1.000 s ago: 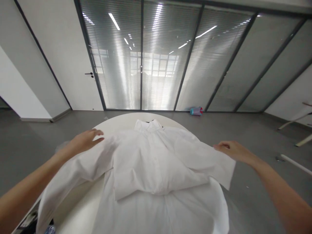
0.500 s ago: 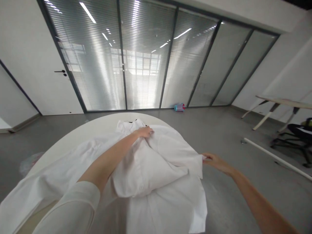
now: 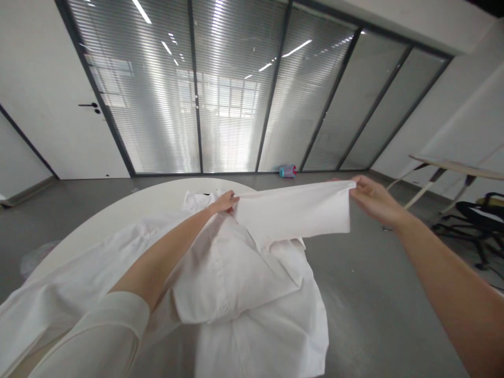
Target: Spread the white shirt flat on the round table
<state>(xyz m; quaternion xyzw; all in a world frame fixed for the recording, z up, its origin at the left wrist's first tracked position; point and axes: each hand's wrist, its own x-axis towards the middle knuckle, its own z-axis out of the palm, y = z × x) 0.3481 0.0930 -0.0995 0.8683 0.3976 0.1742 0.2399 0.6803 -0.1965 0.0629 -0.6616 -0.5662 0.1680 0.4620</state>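
A white button-up shirt [image 3: 232, 273] lies crumpled over the round white table [image 3: 129, 212], its lower part hanging past the near right edge. Near the collar, my left hand [image 3: 225, 202] pinches the fabric at the shoulder end of one sleeve. My right hand [image 3: 372, 198] grips the end of that sleeve by its upper corner, out beyond the table's right side. Between the two hands the sleeve [image 3: 295, 212] is stretched taut, raised off the rest of the shirt. Folds of the shirt spread left under my left forearm.
A blue and pink bin [image 3: 287, 171] lies on the floor by the glass partition [image 3: 228, 94]. To the right stand a wooden-topped table [image 3: 452, 165] and a black office chair [image 3: 480, 220]. A clear plastic bag [image 3: 37, 258] is on the floor at left.
My right hand has risen and moved right, lifting the sleeve from the shirt and pulling it straight. My left hand keeps its hold near the collar, shifted slightly left.
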